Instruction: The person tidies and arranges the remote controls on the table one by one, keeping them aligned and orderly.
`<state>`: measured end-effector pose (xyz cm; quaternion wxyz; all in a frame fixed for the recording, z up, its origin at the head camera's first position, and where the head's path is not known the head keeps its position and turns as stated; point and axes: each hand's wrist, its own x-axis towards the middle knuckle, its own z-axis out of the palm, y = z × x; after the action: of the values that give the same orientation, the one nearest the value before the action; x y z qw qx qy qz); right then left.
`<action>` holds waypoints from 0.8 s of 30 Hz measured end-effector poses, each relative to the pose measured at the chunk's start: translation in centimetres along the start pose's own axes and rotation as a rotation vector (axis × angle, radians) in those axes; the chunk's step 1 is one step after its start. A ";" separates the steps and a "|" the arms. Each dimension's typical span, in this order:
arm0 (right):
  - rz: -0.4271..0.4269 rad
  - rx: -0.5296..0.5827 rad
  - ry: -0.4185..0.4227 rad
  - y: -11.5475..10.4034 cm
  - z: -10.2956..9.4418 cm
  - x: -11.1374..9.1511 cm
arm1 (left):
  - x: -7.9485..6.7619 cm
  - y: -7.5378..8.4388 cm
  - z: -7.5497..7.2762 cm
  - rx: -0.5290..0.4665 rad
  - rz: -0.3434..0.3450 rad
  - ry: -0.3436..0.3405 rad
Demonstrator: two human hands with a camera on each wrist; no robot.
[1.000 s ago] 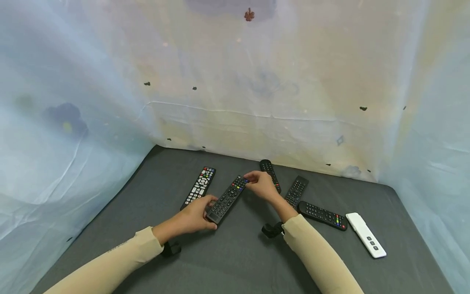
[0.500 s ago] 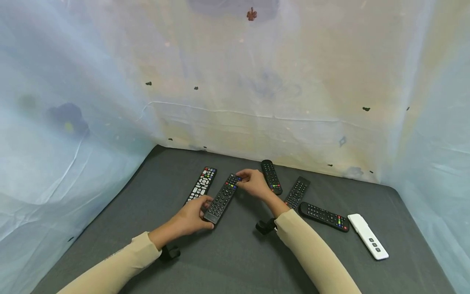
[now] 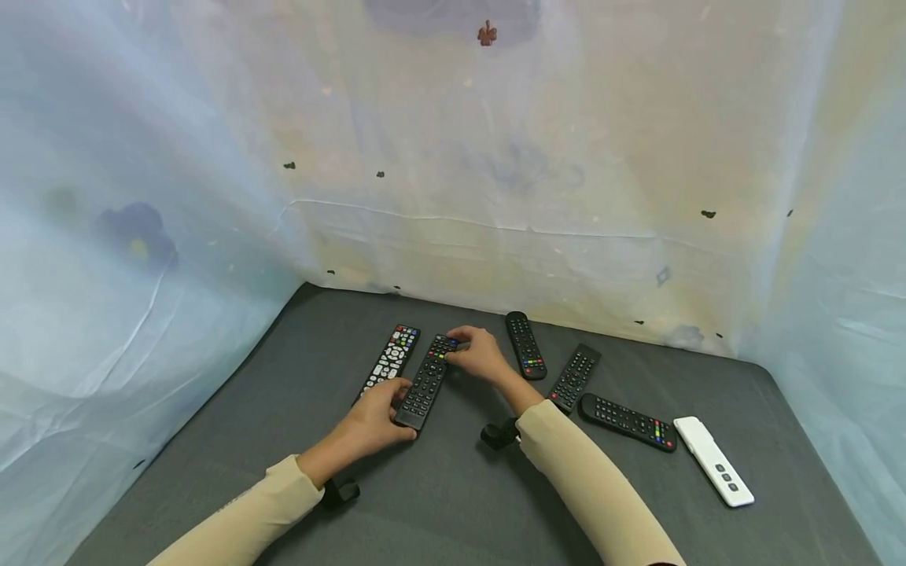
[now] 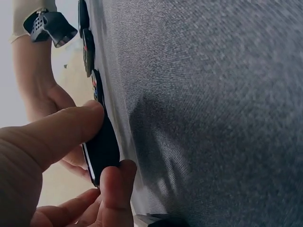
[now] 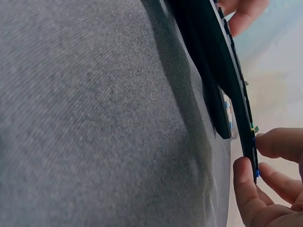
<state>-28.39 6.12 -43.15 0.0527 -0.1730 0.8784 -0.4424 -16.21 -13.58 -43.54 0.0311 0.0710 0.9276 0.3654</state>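
Left hand [image 3: 373, 414] pinches near end of black remote [image 3: 427, 383], thumb against fingers; right hand [image 3: 481, 355] pinches far end. Remote raised off grey table [image 3: 425, 511], left of table centre. White-buttoned remote [image 3: 391, 360] just left, near end hidden by left hand. Right side: far remote [image 3: 526, 346], middle remote [image 3: 576, 377], near remote [image 3: 627, 422], all black; white remote [image 3: 713, 461] rightmost.

free: grey cloth [image 3: 446, 503] between sleeves [image 3: 594, 483] | ahead: held remote [image 3: 426, 384] bars | left: white-buttoned remote [image 3: 390, 360] crowds
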 end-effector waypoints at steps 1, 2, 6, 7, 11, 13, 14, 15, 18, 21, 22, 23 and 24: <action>0.005 0.002 -0.002 0.0 0.1 0.1 | 0.0 0.0 0.1 0.017 0.003 0.002; 0.010 0.003 -0.005 0.0 0.2 0.2 | 0.1 -0.1 0.2 0.030 0.004 0.002; 0.026 -0.001 -0.007 0.0 0.6 0.5 | 0.1 -0.1 0.3 0.070 -0.010 0.007; 0.032 -0.002 -0.006 0.0 0.7 0.6 | 0.1 0.0 0.3 0.084 -0.018 0.009; 0.062 0.001 -0.003 0.1 1.0 0.8 | -0.1 0.3 0.3 0.167 -0.034 0.024; 0.075 0.010 -0.001 0.0 1.1 0.8 | -0.2 0.5 0.4 0.213 -0.026 0.038; 0.075 0.015 -0.001 0.0 1.2 0.8 | -0.2 0.5 0.4 0.233 -0.021 0.043; 0.075 0.019 0.001 0.0 1.2 0.8 | -0.2 0.6 0.4 0.250 -0.019 0.049; 0.074 0.026 0.003 0.0 1.4 1.0 | -0.2 0.8 0.4 0.292 -0.023 0.057; 0.086 0.030 0.003 0.0 1.5 1.2 | -0.1 0.8 0.3 0.313 -0.032 0.053; 0.087 0.028 0.002 0.1 1.6 1.3 | 0.1 0.7 0.3 0.318 -0.032 0.050; 0.087 0.025 0.000 0.1 1.6 1.4 | 0.2 0.7 0.3 0.323 -0.031 0.049; 0.090 0.024 -0.001 0.2 1.7 1.5 | 0.3 0.6 0.2 0.324 -0.027 0.049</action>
<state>-29.41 4.45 -44.26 0.0751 -0.1330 0.8798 -0.4501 -16.41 -12.95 -43.28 0.0014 0.0535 0.9757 0.2125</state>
